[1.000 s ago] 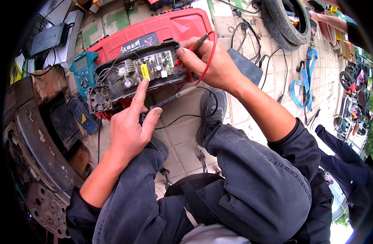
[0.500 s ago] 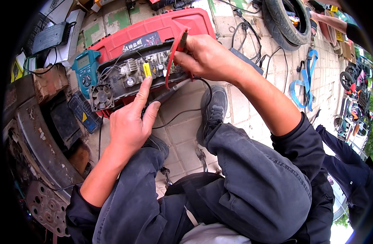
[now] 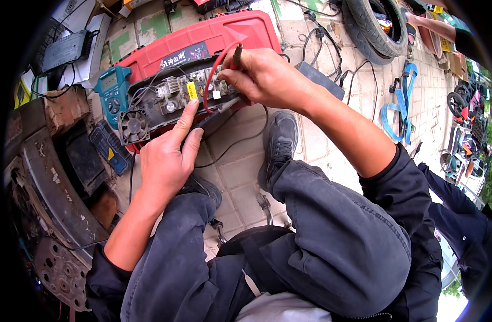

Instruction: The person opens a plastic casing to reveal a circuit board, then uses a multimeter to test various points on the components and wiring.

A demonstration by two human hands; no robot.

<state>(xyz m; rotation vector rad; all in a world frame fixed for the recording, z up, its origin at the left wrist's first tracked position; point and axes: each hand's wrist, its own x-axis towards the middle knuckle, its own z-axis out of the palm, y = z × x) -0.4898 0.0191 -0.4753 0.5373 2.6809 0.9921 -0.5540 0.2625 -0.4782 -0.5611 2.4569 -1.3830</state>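
Observation:
My right hand (image 3: pixel 262 75) grips a thin red test probe (image 3: pixel 235 58) upright over the far end of an opened electronic unit. The probe's red lead (image 3: pixel 209 86) loops down across the board. My left hand (image 3: pixel 168 155) has its index finger stretched toward the circuit board (image 3: pixel 173 92), at a yellow label (image 3: pixel 191 90); the thumb stands apart, and the other fingers are hidden. A dark pen-like rod (image 3: pixel 222 111) slants between my hands along the unit's near edge. Whether my left hand touches it, I cannot tell. A small fan (image 3: pixel 133 126) sits at the unit's left end.
The unit lies against a large red plastic case (image 3: pixel 224 31). A teal multimeter (image 3: pixel 113 91) stands beside it, near a brick (image 3: pixel 66 110) and a dark blue device (image 3: pixel 109 146). Cables, a black adapter (image 3: pixel 321 80), tyres (image 3: pixel 377 32) and a blue strap (image 3: pixel 400 104) lie to the right.
My right hand has shifted slightly left with the probe, uncovering a white part on the board. My left hand has moved a little left, and the dark rod has shifted upward.

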